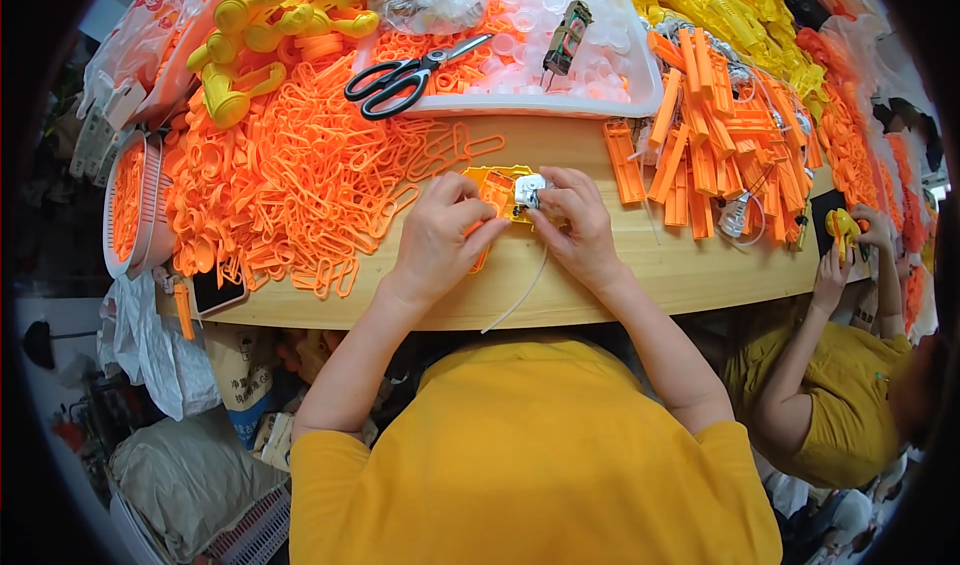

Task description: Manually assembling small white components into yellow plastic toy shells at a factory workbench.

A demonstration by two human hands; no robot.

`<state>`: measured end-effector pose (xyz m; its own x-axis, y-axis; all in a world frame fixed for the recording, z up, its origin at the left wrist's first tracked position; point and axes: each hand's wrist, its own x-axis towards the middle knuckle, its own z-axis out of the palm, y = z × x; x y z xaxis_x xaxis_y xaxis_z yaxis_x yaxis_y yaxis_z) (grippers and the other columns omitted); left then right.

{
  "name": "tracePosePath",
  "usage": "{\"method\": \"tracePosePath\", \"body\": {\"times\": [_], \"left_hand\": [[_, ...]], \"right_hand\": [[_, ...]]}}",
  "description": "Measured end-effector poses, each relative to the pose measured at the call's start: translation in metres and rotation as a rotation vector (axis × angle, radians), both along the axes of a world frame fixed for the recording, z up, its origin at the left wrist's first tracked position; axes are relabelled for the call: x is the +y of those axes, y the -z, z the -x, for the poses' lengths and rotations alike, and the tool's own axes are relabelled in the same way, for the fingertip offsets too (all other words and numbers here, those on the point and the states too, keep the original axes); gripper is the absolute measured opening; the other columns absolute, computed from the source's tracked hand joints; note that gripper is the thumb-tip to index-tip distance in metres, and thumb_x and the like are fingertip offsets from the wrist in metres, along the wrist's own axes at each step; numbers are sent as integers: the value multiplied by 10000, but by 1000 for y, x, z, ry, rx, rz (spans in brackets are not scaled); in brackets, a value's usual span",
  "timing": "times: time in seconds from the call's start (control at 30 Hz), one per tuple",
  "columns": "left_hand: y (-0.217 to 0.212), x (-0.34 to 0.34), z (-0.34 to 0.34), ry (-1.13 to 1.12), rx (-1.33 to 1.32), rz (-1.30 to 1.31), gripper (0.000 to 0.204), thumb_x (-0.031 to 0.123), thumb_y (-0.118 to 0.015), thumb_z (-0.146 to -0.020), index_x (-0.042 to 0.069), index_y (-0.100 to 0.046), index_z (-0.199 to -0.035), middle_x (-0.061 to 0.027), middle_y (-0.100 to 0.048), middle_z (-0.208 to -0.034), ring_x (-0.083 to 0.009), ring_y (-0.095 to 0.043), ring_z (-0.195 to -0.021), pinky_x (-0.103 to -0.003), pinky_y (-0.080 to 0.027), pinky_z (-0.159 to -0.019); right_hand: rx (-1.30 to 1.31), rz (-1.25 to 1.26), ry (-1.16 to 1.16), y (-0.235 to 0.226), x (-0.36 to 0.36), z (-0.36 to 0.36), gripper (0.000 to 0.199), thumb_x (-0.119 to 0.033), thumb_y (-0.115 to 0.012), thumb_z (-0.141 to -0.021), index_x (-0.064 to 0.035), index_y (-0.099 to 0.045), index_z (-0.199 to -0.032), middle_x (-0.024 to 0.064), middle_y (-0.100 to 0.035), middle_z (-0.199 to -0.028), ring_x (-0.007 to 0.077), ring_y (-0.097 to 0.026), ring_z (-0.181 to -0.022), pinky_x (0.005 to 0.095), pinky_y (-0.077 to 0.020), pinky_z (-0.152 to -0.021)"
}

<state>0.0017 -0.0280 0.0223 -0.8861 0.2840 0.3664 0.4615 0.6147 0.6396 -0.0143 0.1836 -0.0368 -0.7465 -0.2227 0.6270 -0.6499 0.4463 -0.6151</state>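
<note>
At the table's middle, my left hand [445,230] is closed on the edge of a yellow plastic shell [482,173]. An orange plastic piece [494,195] lies in the shell, close to my left fingertips. My right hand [580,223] pinches a small white and silver block [529,189] at the shell's right side. From beneath my right fingers a thin white cord [524,297] trails down toward the table's near edge. My fingers partly hide the shell and the block.
Orange loop clips [310,155] are heaped at left. Behind stands a white tray [520,105] of clear caps, black-handled scissors [415,75] across its rim. Orange battery-holder-like pieces [700,145] pile up at right. Beyond them a co-worker's hands [845,255] hold a yellow part.
</note>
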Motion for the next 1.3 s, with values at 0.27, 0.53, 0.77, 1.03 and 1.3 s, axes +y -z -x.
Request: {"method": "tracePosePath", "body": {"times": [0.27,0.53,0.77,1.03,1.3], "left_hand": [[21,12,-7,76,332,134,143,134,-795,-729,64,-690,-796,-30,-664,-989,-251,-597,-949,-390,-475,-803],[34,24,-18,-15,416,208,172,140,-788,-709,71,-668,-812,-32,-651,-989,-237,-593,-958,-394,-444,-819],[38,37,-22,-108,393,241,156,141,-772,-723,81,-649,-798,-40,-627,-975,-238,-584,-980,-428,-397,-865],[28,27,-8,60,403,286,158,170,-764,-748,73,-649,-799,-59,-623,-917,-242,-596,-946,-430,-414,-846],[-45,64,125,-105,411,-28,346,310,-762,-830,22,-635,-973,-131,-671,-845,-300,-666,-773,-392,-517,-660]], "right_hand": [[-2,-7,4,1,1,2,306,-13,-780,-761,-19,-604,-1011,186,-634,-1204,373,-586,-1119,421,-489,-924],[19,-23,-3,1,1,1,305,-12,-781,-756,-12,-613,-1010,195,-632,-1188,373,-592,-1099,422,-493,-916],[28,-25,-6,0,2,1,305,-10,-781,-752,-11,-612,-1006,195,-634,-1180,379,-595,-1095,424,-493,-918],[11,-26,-17,-4,2,3,309,9,-764,-756,-17,-605,-1019,200,-617,-1207,401,-582,-1109,442,-486,-930],[9,-61,-46,-4,0,2,359,17,-751,-741,-16,-574,-1052,232,-599,-1205,426,-572,-1110,465,-479,-936]]}}
